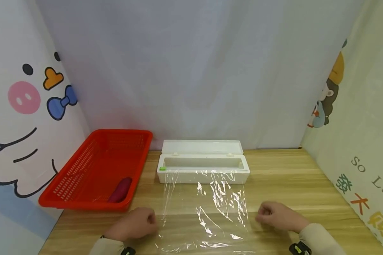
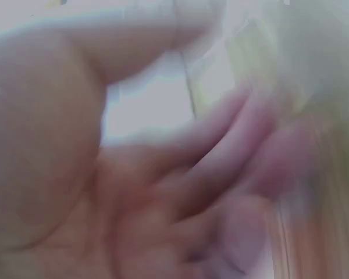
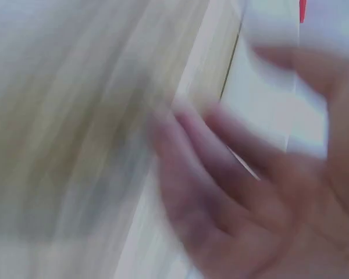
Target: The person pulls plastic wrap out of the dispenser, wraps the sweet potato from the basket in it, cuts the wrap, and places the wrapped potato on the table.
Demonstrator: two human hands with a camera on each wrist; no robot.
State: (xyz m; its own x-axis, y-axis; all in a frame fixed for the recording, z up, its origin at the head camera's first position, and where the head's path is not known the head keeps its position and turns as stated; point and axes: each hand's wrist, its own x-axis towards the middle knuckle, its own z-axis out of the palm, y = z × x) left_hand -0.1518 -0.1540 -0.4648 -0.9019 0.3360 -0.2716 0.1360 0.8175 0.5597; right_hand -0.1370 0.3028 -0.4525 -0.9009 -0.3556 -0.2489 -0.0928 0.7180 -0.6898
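A sheet of clear cling film [image 1: 207,212] hangs out of a white dispenser box [image 1: 204,177] and spreads over the wooden table towards the front. Beside its left edge is my left hand [image 1: 135,223], its fingers loosely bent. My right hand [image 1: 281,215] is a little apart from the right edge, fingers also loosely bent. Both wrist views are blurred; the left hand [image 2: 180,203] and the right hand [image 3: 250,203] each appear with thumb apart from the fingers and nothing held. The box lid [image 1: 202,147] stands raised. A green slider [image 1: 162,168] sits at the box's left end.
At the left stands a red plastic basket [image 1: 83,204] with a dark purplish-red, elongated item [image 1: 120,190] lying in it. A grey-white curtain [image 1: 191,71] closes off the back, and printed cloths hang on both sides of the wooden table [image 1: 281,170].
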